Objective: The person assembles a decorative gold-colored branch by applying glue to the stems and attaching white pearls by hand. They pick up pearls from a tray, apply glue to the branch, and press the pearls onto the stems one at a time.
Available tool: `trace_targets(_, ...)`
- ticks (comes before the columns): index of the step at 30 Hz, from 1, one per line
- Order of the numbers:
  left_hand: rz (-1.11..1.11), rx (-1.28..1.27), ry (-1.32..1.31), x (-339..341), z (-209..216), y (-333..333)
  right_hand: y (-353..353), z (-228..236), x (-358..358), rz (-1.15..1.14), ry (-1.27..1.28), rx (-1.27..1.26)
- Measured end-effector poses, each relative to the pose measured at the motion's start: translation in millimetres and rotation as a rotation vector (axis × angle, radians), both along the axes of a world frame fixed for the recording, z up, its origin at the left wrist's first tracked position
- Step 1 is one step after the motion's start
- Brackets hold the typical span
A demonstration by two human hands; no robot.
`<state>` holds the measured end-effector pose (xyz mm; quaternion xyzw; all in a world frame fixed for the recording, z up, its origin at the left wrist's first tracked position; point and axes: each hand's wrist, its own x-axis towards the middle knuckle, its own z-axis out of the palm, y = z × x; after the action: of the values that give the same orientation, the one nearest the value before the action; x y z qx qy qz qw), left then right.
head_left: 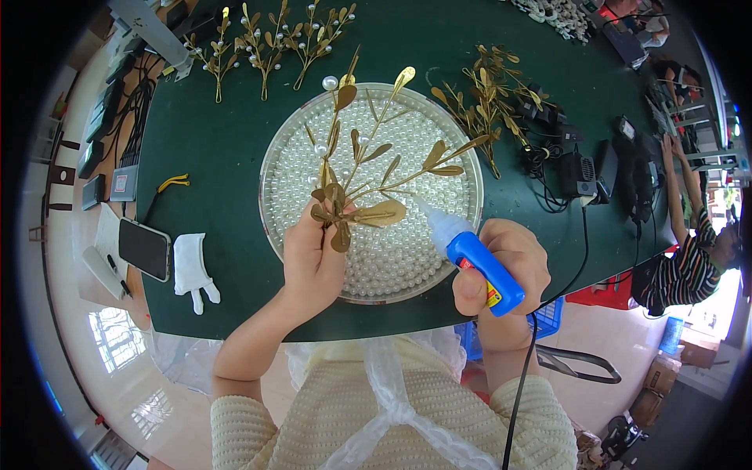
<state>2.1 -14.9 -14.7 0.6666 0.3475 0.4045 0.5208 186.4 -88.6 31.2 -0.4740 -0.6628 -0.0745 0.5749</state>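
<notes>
In the head view, the left hand (312, 262) grasps a gold leafy sprig (381, 213) by its base, thumb and fingers pinched round the stem. The sprig's branches fan out over a round tray (264, 200) full of white pearls (384, 270), which sits at the middle of the worktop's (211, 157) near edge. A few pearls sit on the sprig's left-hand branches. The right hand (513, 262) is clenched round a blue bottle (493, 276), its clear nozzle pointing up and left, close to the sprig's right branch; I cannot tell whether the tip touches.

Toward the worktop's far left corner, three pearl-dotted sprigs (265, 48) lie side by side. A pile of gold sprigs (487, 98) lies right of the tray, with a black adapter (578, 174) nearer the worktop's right edge. By the near left corner are a dark phone (146, 248) and a white glove (190, 265).
</notes>
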Motion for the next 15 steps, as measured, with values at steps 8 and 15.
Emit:
trace_targets(8, -0.046, -0.124, -0.043, 0, 4, 0, 6, -14, 4, -0.076, 0.450, 0.023)
trace_targets(15, -0.054, -0.098, -0.114, 3, 3, 1, 11, -9, 0, -0.030, 0.788, -0.070)
